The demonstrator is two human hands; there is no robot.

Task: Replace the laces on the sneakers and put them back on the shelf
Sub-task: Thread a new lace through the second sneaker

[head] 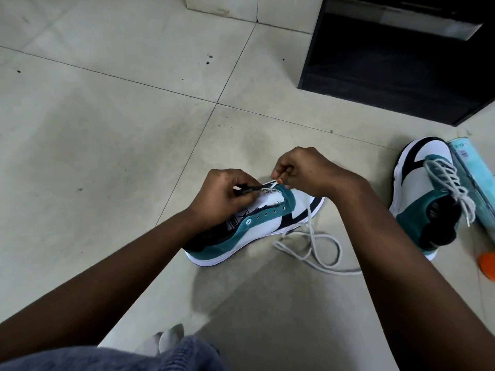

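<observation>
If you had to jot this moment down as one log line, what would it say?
step: lacing near sneaker | left hand: black lace end | right hand: orange-tipped end | white lace: loose on floor | second sneaker: laced, aside

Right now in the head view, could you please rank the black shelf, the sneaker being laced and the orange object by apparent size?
1. black shelf, cropped.
2. sneaker being laced.
3. orange object, cropped, so true size unsure.

A pale tiled floor (120, 135); a light-blue box (474, 180) at right, beside something orange (488, 265), perhaps a lid.
</observation>
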